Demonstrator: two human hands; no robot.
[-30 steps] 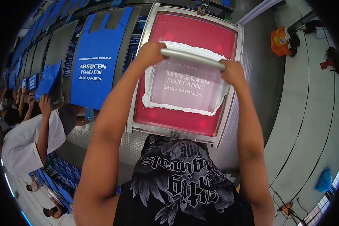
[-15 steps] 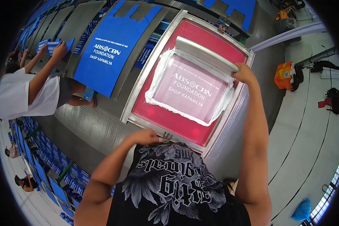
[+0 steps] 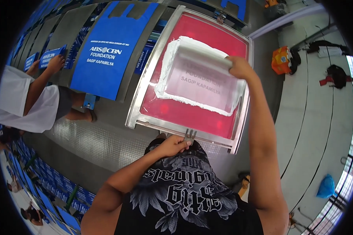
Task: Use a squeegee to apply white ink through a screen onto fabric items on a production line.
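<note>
A printing screen (image 3: 239, 113) in a pale metal frame, with red mesh, lies in front of me. Thick white ink (image 3: 161, 84) rings its pale lettered window (image 3: 188, 88). My right hand (image 3: 241, 67) is closed round the right end of a squeegee (image 3: 206, 58), blurred by motion, which lies across the upper part of the window. My left hand (image 3: 173, 145) grips a forked metal bracket (image 3: 190, 135) at the middle of the frame's near edge.
Left of the screen, a blue printed bag (image 3: 106, 58) lies flat on a grey board (image 3: 143, 29). Beyond it, a person in a white top (image 3: 27, 98) handles other blue bags (image 3: 51, 56). An orange bag (image 3: 280, 60) and a blue plastic bag (image 3: 326, 186) sit on the floor to the right.
The squeegee has come nearer to me across the window with my right hand, covering the top lettering. The lettering below now looks darker. My left hand stays at the bracket.
</note>
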